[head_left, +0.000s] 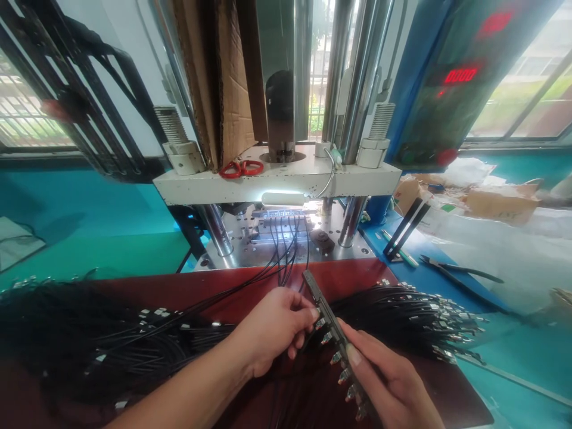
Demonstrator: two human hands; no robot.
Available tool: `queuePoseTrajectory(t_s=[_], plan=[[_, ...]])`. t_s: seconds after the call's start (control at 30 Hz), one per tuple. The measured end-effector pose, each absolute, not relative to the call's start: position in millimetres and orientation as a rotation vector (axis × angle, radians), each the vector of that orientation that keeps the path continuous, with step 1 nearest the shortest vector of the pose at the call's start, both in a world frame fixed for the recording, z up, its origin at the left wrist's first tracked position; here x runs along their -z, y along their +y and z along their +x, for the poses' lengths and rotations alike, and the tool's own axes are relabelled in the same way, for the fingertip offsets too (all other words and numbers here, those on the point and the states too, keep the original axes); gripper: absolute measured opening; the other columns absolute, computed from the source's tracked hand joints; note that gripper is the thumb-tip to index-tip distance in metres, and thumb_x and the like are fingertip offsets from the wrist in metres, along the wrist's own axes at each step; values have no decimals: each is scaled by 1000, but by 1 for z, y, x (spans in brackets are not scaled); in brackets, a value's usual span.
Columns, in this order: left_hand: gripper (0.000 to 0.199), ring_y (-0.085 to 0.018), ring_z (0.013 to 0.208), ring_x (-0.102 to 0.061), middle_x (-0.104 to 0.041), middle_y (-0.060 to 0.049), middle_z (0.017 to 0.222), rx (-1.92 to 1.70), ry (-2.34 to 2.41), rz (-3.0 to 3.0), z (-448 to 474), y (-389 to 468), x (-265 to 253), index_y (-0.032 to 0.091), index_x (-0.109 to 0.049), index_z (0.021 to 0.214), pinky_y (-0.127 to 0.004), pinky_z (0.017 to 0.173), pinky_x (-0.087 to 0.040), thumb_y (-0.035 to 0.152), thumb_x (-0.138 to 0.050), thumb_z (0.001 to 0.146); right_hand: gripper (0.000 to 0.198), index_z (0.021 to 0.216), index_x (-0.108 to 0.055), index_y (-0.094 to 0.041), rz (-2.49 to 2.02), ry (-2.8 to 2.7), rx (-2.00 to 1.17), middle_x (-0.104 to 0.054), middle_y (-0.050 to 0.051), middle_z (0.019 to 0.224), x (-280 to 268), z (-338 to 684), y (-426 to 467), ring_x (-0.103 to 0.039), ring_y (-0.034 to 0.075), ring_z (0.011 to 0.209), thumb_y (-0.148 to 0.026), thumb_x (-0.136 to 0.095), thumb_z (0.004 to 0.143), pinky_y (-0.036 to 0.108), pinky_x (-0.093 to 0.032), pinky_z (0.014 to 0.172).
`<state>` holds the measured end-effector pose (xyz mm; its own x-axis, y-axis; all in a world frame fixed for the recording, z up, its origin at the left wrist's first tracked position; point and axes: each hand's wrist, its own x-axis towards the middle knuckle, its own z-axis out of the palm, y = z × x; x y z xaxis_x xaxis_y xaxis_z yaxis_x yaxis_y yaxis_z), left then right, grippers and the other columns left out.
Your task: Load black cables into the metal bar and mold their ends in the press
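My right hand grips a long, dark metal fixture bar that slants over the red-brown table. A row of small metal cable connectors sticks out along the bar's left edge. Against the upper part of that edge, my left hand is closed in a pinch on a cable connector, largely covered by the fingers. Black cables run below the bar and partly behind my hands. Beyond them, a second row of connectors sits in the lit mold of the press, its black cables trailing towards me.
Bundles of black cables lie on the table, one at left and one at right. Red-handled scissors rest on the press plate. Pliers lie on the blue surface at right. A control box stands above.
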<state>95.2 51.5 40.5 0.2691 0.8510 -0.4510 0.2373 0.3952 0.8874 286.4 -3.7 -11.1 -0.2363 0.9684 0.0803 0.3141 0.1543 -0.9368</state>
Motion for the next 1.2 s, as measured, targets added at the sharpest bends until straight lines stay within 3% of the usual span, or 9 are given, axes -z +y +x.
queuePoseTrajectory(t_s=[0.13, 0.23, 0.33, 0.4, 0.47, 0.67, 0.87, 1.03, 1.2], plan=[[29, -15, 58, -54, -61, -1, 66, -592, 1378, 1607, 77, 68, -64, 17, -64, 74, -26, 55, -40, 44, -56, 83, 42, 127, -62, -25, -1313, -1547, -1221, -67, 6, 123, -10, 289, 5, -58, 26, 117, -45, -50, 92, 37, -44, 103], [22, -20, 80, -58, -66, -3, 81, -851, 1520, 1740, 54, 98, -72, 19, -66, 84, -30, 74, -41, 41, -63, 80, 40, 124, -64, -26, -1373, -1514, -1257, -71, 4, 113, -29, 293, 19, -64, 25, 106, -44, -53, 90, 34, -49, 97], [38, -20, 85, -57, -64, -1, 85, -939, 1522, 1242, 39, 133, -57, 19, -61, 96, -28, 74, -42, 32, -80, 65, 42, 123, -62, -24, -1421, -1541, -1356, -72, 3, 94, -36, 295, 37, -68, 23, 84, -42, -57, 85, 30, -57, 71], [28, -19, 78, -60, -63, -2, 77, -830, 1450, 1119, 39, 155, -41, 15, -61, 87, -29, 71, -46, 28, -78, 69, 45, 124, -59, -22, -1492, -1596, -1377, -71, 3, 85, -35, 295, 47, -67, 22, 71, -41, -57, 84, 26, -52, 51], [17, -17, 73, -62, -63, -3, 74, -704, 1350, 992, 44, 172, -27, 12, -61, 82, -30, 69, -50, 25, -70, 79, 39, 121, -59, -21, -1571, -1734, -1268, -70, 4, 84, -34, 292, 55, -66, 21, 65, -38, -52, 87, 25, -47, 45], [17, -15, 83, -66, -67, -5, 95, -524, 1047, 730, 54, 200, -8, 12, -63, 96, -33, 73, -56, 27, -57, 91, 21, 94, -66, -17, -1708, -2447, -596, -72, 10, 80, -52, 283, 65, -68, 24, 75, -21, -46, 87, 31, -44, 67], [12, -16, 85, -67, -69, -5, 90, -555, 867, 596, 52, 203, 6, 9, -63, 91, -33, 76, -57, 19, -56, 91, 26, 83, -71, -18, -1561, -2666, -407, -73, 10, 82, -67, 278, 117, -68, 24, 79, -34, -52, 89, 29, -44, 67], [13, -14, 75, -68, -70, -8, 83, -618, 767, 557, 50, 201, 9, 4, -65, 94, -25, 71, -55, 12, -59, 86, 27, 110, -64, -15, -1600, -2494, -232, -63, 13, 120, -58, 241, 218, -58, 24, 109, -28, -44, 98, 39, -43, 93], [20, -17, 71, -69, -69, -12, 79, -629, 735, 543, 47, 199, 6, 0, -65, 92, -29, 74, -55, 13, -69, 78, 28, 117, -59, -17, -1664, -2442, -240, -60, 9, 121, -39, 212, 287, -61, 22, 102, -32, -57, 93, 44, -51, 87]])
